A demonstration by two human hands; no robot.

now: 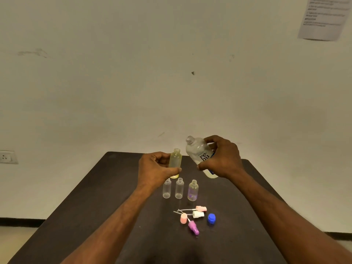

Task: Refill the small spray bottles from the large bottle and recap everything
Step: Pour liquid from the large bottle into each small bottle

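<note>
- Large clear plastic bottle [200, 154] with printed label: uncapped, tilted left, far right.
- Small yellowish clear spray bottle [175, 161]: uncapped, upright, just left of it.
- Three small clear empty bottles [179, 188]: upright row, nearer.
- Blue screw cap [211, 218] and four spray tops [192, 219]: lying nearest.

**What the head view leaves unclear**

The left hand [155, 166] covers the left side of the yellowish small bottle [175, 162], and its wrist hides part of the leftmost clear small bottle [166, 188]. The right hand [222, 159] hides most of the large bottle [200, 152], so only "re" and "nu" of its label can be read, and its liquid level cannot be judged. The printed sheet [323, 18] on the wall is cut off by the top and right edges, its text too blurred to read. The wall socket [8, 157] is cut by the left edge. Both forearms and the table's [95, 197] near end run out of the picture at the bottom. The thin tubes of the spray caps [192, 216] are faint and overlap, so which tube belongs to which cap is hard to tell.
</note>
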